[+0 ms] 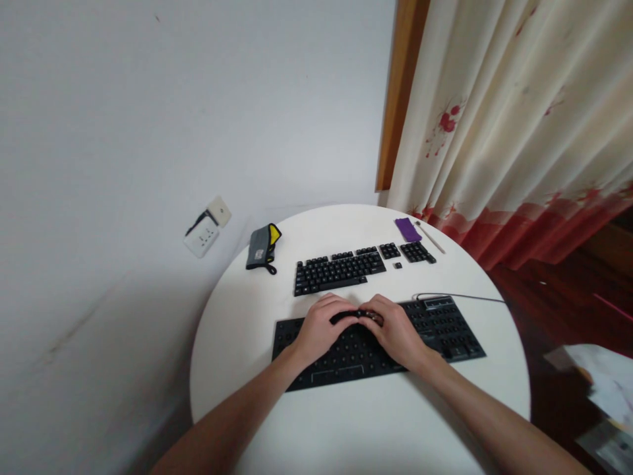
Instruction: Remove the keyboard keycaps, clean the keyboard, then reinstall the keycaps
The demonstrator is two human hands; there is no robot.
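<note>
A black keyboard base (pixel 341 359) lies on the white round table (pixel 356 435), with most of its keycaps off and bare key posts showing. Over its back edge, my left hand (pixel 319 330) and my right hand (pixel 393 330) meet with thumbs and fingertips pinched. Between them is a small, dark, slender object (pixel 360 313), partly covered by my fingers, whose kind I cannot make out. Behind the base, removed black keycaps (pixel 339 269) are laid out in keyboard order. One loose keycap (pixel 398 265) sits apart, nearer the base.
A folded grey and yellow cloth (pixel 260 249) lies at the table's back left. At the back right are a purple cloth (pixel 408 229) and a thin brush (pixel 431 238). The keyboard's cable (pixel 465 297) runs off the right edge. Wall and curtain (pixel 475 132) stand behind.
</note>
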